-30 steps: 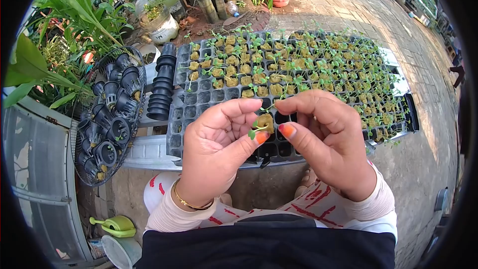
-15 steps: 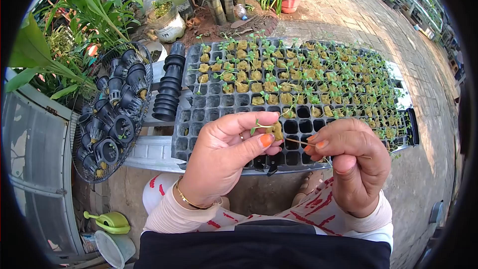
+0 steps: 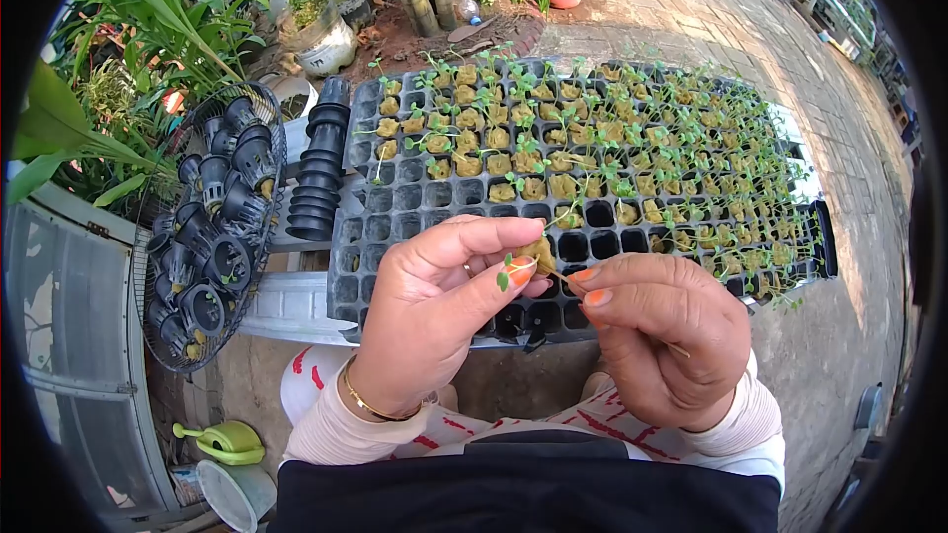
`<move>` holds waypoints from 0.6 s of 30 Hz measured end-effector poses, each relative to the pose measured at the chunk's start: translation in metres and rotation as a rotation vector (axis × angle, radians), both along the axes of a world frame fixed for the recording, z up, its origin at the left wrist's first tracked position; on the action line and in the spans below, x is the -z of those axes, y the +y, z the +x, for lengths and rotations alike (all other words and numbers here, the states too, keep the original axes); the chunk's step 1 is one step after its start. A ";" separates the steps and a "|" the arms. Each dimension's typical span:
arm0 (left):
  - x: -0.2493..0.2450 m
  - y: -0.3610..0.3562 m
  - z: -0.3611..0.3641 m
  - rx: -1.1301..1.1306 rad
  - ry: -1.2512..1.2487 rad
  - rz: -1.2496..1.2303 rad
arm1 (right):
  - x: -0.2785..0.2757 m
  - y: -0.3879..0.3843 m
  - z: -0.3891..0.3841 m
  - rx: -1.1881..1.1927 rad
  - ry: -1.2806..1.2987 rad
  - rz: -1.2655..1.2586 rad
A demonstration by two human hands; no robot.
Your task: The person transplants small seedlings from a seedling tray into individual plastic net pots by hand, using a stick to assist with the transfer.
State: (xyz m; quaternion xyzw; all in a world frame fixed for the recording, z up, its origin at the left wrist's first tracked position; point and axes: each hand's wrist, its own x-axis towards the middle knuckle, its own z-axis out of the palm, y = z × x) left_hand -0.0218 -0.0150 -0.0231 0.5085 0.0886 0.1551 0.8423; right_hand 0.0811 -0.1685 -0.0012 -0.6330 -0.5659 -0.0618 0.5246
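Note:
Between thumb and fingers, my left hand (image 3: 420,306) pinches a small yellowish-brown seedling plug (image 3: 538,254). A green seedling (image 3: 507,274) from it hangs over the thumb. My right hand (image 3: 676,336) is closed around a thin wooden stick (image 3: 558,277), whose far tip meets the plug; whether it goes inside is hidden by my fingers. The stick's other end pokes out below my right fingers. Both hands are above the near edge of a black seedling tray (image 3: 407,199), where many cells hold similar plugs with sprouts and others hold none.
Left of the tray lies a stack of black net pots (image 3: 318,173). A wire basket (image 3: 270,247) beside it holds more net pots, some with seedlings. On the ground at lower left are a green watering can (image 3: 229,442) and a pale bucket (image 3: 237,495). Potted plants stand behind.
My right hand has moved left, bringing the stick's tip from beside the plug up against it. The seedling now droops over my left thumb. The view has shifted slightly.

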 end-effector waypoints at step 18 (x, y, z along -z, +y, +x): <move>0.004 0.000 0.000 -0.018 -0.015 0.138 | 0.003 0.001 0.001 -0.013 -0.051 0.002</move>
